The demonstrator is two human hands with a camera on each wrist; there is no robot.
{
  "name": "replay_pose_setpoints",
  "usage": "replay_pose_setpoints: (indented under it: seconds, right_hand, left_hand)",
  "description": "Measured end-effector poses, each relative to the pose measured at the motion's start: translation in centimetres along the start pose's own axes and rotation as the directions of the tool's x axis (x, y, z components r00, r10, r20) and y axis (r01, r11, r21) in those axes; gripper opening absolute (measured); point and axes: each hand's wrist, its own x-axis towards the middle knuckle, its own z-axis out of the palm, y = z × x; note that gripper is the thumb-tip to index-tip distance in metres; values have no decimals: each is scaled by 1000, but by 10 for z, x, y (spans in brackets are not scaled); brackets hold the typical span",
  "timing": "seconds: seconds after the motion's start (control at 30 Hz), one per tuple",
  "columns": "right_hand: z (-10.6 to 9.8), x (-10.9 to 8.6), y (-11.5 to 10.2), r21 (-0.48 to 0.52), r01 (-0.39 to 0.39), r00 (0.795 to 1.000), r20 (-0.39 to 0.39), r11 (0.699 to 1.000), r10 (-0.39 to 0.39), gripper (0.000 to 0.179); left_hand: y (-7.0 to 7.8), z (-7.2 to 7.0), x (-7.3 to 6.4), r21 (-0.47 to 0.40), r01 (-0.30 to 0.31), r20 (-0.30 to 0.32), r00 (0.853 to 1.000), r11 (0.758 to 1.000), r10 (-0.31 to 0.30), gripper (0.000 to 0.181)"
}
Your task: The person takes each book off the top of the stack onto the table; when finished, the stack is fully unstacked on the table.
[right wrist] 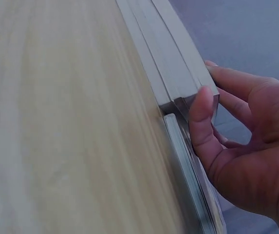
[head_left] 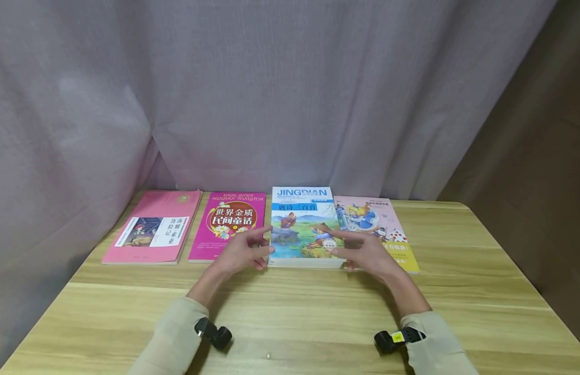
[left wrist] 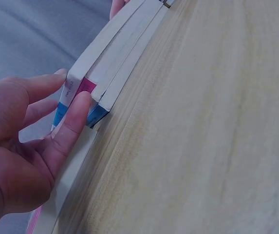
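Observation:
A stack of several thick books (head_left: 299, 250) lies flat at the middle of the row, its top cover blue and white with "JINGDIAN" printed on it. My left hand (head_left: 238, 252) is at the stack's left side, with fingertips and thumb against the spines near the front corner. On the opposite side, my right hand (head_left: 369, 253) mirrors it, its thumb at the front right corner. In the left wrist view, blue and magenta spine ends show beside the left thumb (left wrist: 76, 117). The right wrist view has the right thumb (right wrist: 202, 114) over the page edges.
A magenta book (head_left: 202, 239) lies left of the stack, beneath the left hand in view. Farther left is a pink book (head_left: 149, 255). Right of the stack lies a pink and yellow book (head_left: 388, 208). A grey curtain (head_left: 243, 94) hangs behind the wooden table (head_left: 299, 323).

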Motion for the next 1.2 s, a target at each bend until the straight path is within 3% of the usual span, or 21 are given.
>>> replay_pose_setpoints:
  seconds: [0.23, 0.53, 0.77, 1.2]
  right_hand:
    - [-10, -4, 3, 12, -6, 997, 72, 1000, 5, 62]
    - [-20, -10, 8, 15, -2, 986, 170, 1000, 0, 61]
    - [-15, -9, 7, 98, -37, 989, 149, 995, 22, 59]
    - [-21, -14, 7, 116, -39, 992, 127, 992, 24, 61]
  left_hand:
    - [0, 1, 1, -4, 5, -18, 1000, 1000, -5, 67]
    - [2, 3, 0, 55, 23, -25, 999, 998, -22, 61]
    - [2, 2, 1, 101, -25, -8, 1000, 995, 26, 55]
    - [2, 8, 0, 172, -24, -32, 999, 985, 30, 46]
